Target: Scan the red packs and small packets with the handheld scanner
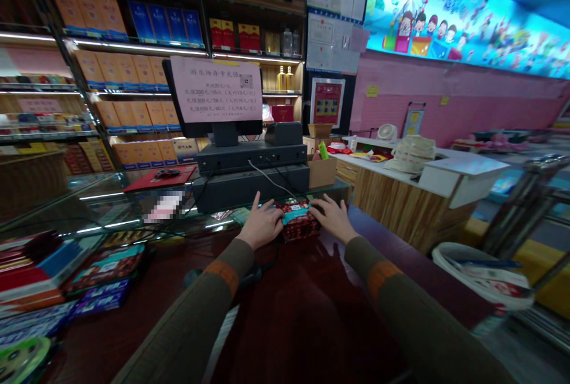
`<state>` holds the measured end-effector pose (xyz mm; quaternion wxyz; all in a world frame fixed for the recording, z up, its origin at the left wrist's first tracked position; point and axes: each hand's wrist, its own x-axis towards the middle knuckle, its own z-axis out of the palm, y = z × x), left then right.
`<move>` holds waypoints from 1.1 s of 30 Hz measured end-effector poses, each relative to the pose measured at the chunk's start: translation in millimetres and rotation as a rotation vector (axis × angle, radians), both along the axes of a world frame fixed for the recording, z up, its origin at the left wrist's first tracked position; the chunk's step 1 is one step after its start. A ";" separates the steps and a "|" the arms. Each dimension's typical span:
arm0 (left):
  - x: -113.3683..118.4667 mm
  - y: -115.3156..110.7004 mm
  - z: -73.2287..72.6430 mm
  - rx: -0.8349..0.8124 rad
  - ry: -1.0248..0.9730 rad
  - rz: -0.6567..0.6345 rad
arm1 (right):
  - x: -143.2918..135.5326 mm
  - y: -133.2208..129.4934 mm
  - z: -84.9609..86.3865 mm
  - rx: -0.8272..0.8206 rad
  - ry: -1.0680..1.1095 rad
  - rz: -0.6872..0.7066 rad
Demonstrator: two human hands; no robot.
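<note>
A dark red patterned packet with a teal band (300, 221) lies on the dark red table, in front of the black cash drawer unit. My left hand (262, 222) touches its left end, fingertips at the packet's edge and index finger raised. On the opposite end rest the fingers of my right hand (333, 218). Both hands have their palms down, with the packet between them. Behind my left forearm, a dark object (249, 277) is partly hidden.
A monitor with a pink paper sign (217, 90) stands behind the drawer unit. Stacked packets (109, 262) and books (35, 271) lie at the left. A white bin (454, 271) stands right of the table. Beyond is a counter (392, 182).
</note>
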<state>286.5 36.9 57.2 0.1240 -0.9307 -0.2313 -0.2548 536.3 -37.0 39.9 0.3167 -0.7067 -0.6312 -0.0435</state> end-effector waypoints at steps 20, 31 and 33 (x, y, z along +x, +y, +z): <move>8.5 -3.4 -8.3 -0.041 -0.017 0.017 | 16.5 -9.9 -6.0 -0.103 -0.153 0.155; 2.7 -13.4 -4.8 -0.047 -0.016 0.032 | 9.5 -19.0 -3.9 -0.084 -0.169 0.136; -1.1 -15.6 -2.4 -0.047 -0.026 0.031 | 7.1 -21.9 -0.8 -0.072 -0.172 0.132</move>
